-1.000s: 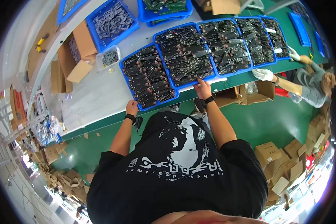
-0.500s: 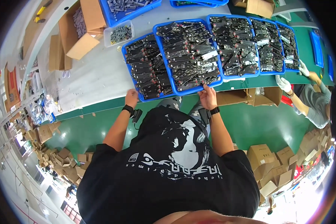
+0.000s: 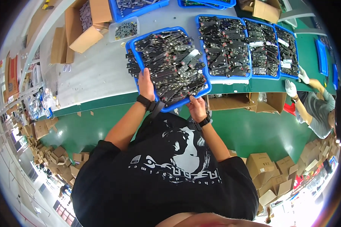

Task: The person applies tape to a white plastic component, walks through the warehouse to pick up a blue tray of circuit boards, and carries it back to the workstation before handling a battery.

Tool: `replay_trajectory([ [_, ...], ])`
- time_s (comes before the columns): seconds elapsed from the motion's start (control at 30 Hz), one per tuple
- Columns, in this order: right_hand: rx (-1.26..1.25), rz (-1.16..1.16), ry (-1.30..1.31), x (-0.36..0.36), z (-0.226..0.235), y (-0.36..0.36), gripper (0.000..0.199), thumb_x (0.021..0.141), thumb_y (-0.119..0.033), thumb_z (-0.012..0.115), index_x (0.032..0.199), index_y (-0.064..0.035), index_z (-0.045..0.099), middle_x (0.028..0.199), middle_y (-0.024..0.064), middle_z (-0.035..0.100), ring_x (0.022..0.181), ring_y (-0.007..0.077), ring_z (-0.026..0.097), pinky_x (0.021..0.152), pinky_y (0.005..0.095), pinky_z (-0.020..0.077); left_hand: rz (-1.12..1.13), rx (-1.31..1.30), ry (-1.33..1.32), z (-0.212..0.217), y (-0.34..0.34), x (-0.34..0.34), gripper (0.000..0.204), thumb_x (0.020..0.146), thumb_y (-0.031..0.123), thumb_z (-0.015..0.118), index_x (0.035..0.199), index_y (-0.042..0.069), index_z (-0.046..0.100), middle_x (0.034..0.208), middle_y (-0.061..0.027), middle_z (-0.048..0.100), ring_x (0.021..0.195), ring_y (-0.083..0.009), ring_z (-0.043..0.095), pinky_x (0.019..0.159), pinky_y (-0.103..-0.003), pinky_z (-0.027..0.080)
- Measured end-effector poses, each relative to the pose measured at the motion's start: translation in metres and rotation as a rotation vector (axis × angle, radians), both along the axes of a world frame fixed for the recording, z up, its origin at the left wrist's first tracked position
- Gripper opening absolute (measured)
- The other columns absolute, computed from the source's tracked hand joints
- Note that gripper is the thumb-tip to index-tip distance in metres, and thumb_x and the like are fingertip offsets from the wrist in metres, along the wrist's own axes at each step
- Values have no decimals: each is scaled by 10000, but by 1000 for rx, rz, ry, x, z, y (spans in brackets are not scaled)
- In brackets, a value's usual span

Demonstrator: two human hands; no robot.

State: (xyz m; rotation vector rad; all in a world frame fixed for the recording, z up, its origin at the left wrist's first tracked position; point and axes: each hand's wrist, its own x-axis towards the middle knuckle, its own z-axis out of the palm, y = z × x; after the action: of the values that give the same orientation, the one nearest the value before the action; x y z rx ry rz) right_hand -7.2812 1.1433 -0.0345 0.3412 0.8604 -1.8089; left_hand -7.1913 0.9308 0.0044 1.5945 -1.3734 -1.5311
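Note:
A blue tray [image 3: 136, 56] heaped with black strip-shaped parts is tilted in my two hands at the bench's near edge. My left hand [image 3: 146, 86] is closed on its left side, fingers partly hidden. At its near rim, my right hand [image 3: 197, 108] grips with the thumb on top. Beneath it, a second blue tray of similar black parts shows only along the left and is mostly covered. The parts [image 3: 174, 64] include a few pale, silvery pieces near the right side.
Right of my hands stand several more filled blue trays [image 3: 230, 77] in a row. A clear bin [image 3: 112, 34] of small grey parts and an open carton [image 3: 88, 41] lie back left. At far right, a co-worker's gloved hands [image 3: 291, 88] are beside the row. Cartons [image 3: 230, 102] sit under the bench.
The tray of black parts has moved left and nearer me, over the leftmost tray. My left hand has risen to its side; my right hand has moved left and down with the rim.

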Motion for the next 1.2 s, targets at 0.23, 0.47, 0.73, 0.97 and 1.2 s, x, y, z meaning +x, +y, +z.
replay_trajectory([
  [0.23, 40, 101, 38, -14, -21, 12, 55, 866, -42, 558, 913, -57, 580, 903, 33, 625, 813, 140, 611, 748, 314, 519, 101, 3, 93, -33, 16, 17, 437, 960, 359, 392, 1164, -10, 505, 1068, -71, 592, 928, -178, 553, 867, -310, 416],
  [0.47, 71, 230, 137, -34, -21, 16, 76, 864, -66, 579, 938, -51, 583, 924, 33, 625, 836, 140, 612, 742, 303, 524, 168, 7, 238, -20, 30, -1, 405, 962, 332, 392, 1070, -27, 545, 996, -82, 601, 880, -157, 559, 817, -284, 431],
  [0.73, 84, 664, 258, -44, -33, 14, 240, 888, -201, 567, 1049, -24, 584, 930, 45, 621, 867, 127, 588, 733, 262, 499, 52, 19, 243, -45, -5, 6, 390, 962, 321, 396, 1056, -23, 555, 986, -72, 608, 863, -150, 562, 802, -282, 438],
  [0.97, 68, 1109, 475, -65, -45, 5, 240, 884, -243, 534, 975, -48, 640, 908, 38, 639, 819, 106, 600, 700, 240, 496, -31, 95, 265, -86, -38, 12, 391, 958, 327, 412, 1060, -18, 564, 976, -55, 604, 836, -130, 546, 786, -274, 434],
  [1.2, 415, 1083, 1606, -188, 7, -40, 170, 848, -123, 473, 819, -30, 612, 757, 84, 617, 710, 259, 618, 631, 369, 516, -33, 133, 137, -117, -46, 25, 336, 947, 357, 429, 854, 54, 542, 697, 23, 523, 601, -61, 491, 526, -227, 401],
])
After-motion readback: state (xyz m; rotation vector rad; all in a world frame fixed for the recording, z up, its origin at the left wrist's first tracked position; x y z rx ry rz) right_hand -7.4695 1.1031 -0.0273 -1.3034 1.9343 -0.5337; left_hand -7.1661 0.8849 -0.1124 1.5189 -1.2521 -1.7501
